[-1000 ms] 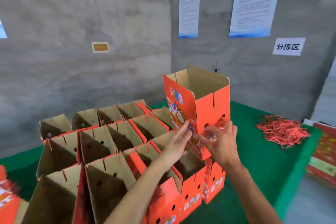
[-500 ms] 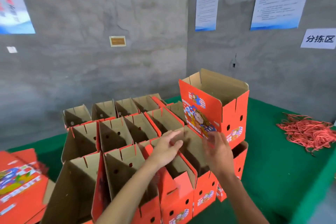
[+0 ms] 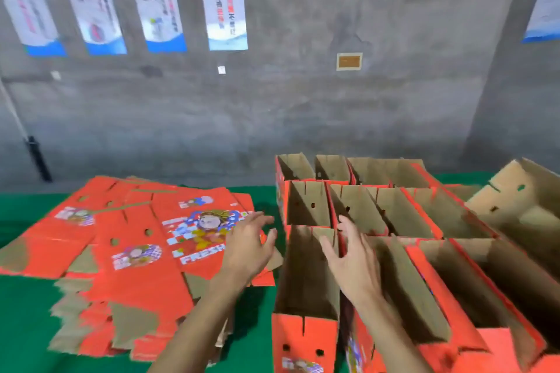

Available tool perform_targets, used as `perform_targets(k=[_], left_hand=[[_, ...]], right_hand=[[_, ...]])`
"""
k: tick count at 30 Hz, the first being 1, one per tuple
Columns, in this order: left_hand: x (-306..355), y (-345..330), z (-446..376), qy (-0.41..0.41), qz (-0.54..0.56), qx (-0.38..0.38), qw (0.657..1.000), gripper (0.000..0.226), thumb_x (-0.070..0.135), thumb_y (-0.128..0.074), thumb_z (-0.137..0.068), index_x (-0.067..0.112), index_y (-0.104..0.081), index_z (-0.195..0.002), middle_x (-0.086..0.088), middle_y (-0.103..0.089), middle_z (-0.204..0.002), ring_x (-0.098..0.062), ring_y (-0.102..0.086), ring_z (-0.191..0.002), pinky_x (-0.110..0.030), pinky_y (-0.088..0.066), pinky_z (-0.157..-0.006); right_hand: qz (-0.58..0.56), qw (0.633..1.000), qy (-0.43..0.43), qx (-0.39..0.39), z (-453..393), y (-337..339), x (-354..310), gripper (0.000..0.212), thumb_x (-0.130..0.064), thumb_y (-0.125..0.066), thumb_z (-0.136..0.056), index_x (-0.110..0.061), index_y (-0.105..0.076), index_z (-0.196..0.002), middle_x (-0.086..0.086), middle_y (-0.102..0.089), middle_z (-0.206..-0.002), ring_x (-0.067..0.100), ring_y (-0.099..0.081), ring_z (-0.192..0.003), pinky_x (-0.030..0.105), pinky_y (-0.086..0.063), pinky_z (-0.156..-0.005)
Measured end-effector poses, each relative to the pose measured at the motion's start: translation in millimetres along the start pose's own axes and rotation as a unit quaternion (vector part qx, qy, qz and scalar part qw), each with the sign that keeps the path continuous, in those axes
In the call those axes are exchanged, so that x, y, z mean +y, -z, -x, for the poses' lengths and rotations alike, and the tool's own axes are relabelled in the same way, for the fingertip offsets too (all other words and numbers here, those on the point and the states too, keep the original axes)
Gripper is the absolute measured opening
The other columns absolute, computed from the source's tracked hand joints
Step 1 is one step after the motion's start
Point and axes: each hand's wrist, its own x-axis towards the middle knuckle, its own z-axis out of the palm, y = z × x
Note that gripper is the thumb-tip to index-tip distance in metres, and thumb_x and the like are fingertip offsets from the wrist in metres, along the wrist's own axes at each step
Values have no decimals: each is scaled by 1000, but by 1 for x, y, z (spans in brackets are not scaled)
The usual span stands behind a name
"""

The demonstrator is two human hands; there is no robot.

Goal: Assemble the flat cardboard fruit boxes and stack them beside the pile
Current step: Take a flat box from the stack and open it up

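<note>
The left hand [image 3: 247, 247] hovers with spread, empty fingers over the pile of flat red fruit boxes [image 3: 145, 248] on the green worktop [image 3: 27, 327]. The right hand [image 3: 351, 263], fingers loose and empty, hangs above the assembled open boxes [image 3: 403, 221] alongside.

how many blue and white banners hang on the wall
5: four in a row along the upper left wall, one cut off at the right edge. More may lie outside the view.
</note>
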Motion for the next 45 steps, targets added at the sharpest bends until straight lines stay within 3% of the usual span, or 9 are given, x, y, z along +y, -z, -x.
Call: perform_targets(k=[10, 13, 17, 21, 25, 30, 36, 41, 45], left_hand=[[-198, 112, 58, 254, -199, -104, 941, 87, 64, -69, -86, 43, -25, -159, -6, 0, -173, -37, 5, -159, -68, 0, -121], [-226, 116, 68, 277, -185, -122, 935, 102, 71, -72, -79, 38, -20, -161, -6, 3, -172, -41, 2, -157, -66, -7, -123], [-240, 111, 77, 253, -168, -70, 950, 100, 80, -68, -76, 33, -32, -157, -1, -8, -171, -34, -9, -157, -52, -11, -126], [-244, 109, 78, 222, -162, 13, 961, 57, 35, -60, -97, 12, -50, -147, -15, -32, -164, -35, -34, -148, -46, -23, -122], [-255, 116, 81, 173, -85, 38, 981, 50, -6, -60, -85, 1, -63, -134, -23, -48, -147, -41, -50, -133, -44, -36, -114], [-253, 129, 81, 77, -79, -7, 994, 40, 9, -64, -95, 22, -72, -131, -14, -47, -156, -37, -41, -146, -45, -33, -121], [-238, 141, 86, -12, -165, -61, 984, 45, 44, -68, -96, 61, -56, -136, 17, -22, -168, -25, -7, -160, -48, -22, -125], [-217, 140, 80, -32, -234, -16, 972, 50, 50, -27, -105, 45, -53, -146, 20, -35, -162, -15, -15, -159, -34, -24, -122], [-224, 175, 66, -33, -128, 106, 985, 39, 3, -60, -100, 20, -70, -133, 0, -62, -145, -24, -51, -142, -42, -47, -112]], right_hand=[[-8, 972, 3, -233, 38, -173, -92, 85, -61, -66, -91, -28, -27, -159, -3, -50, -153, 21, -49, -139, 40, -44, -108], [-4, 943, -66, -326, 42, -205, -91, 89, -53, -67, -95, -20, -19, -163, 6, -39, -159, 28, -40, -145, 46, -39, -114], [88, 945, -92, -301, 40, -221, -77, 62, -52, -57, -100, -11, -45, -145, 11, -52, -143, 32, -53, -132, 47, -48, -107], [153, 935, -176, -267, 34, -221, -65, 58, -55, -56, -99, -1, -60, -120, 21, -66, -121, 38, -68, -107, 46, -58, -91], [20, 931, -261, -253, 19, -216, -50, 27, -33, -70, -95, -9, -69, -107, 13, -73, -109, 34, -71, -98, 43, -58, -92], [-99, 851, -424, -294, 3, -207, -52, 36, -34, -76, -91, -14, -54, -110, 11, -64, -116, 30, -68, -97, 39, -59, -79], [-232, 685, -542, -428, 4, -196, -55, 50, -39, -72, -93, -2, -59, -123, 12, -79, -101, 22, -71, -86, 29, -60, -68], [-198, 766, -440, -425, 11, -194, -74, 42, -41, -62, -102, -5, -67, -123, 9, -75, -111, 25, -69, -103, 42, -57, -94], [-155, 905, -315, -239, 4, -176, -94, 38, -44, -51, -106, -13, -64, -125, 8, -70, -119, 27, -66, -109, 47, -51, -106]])
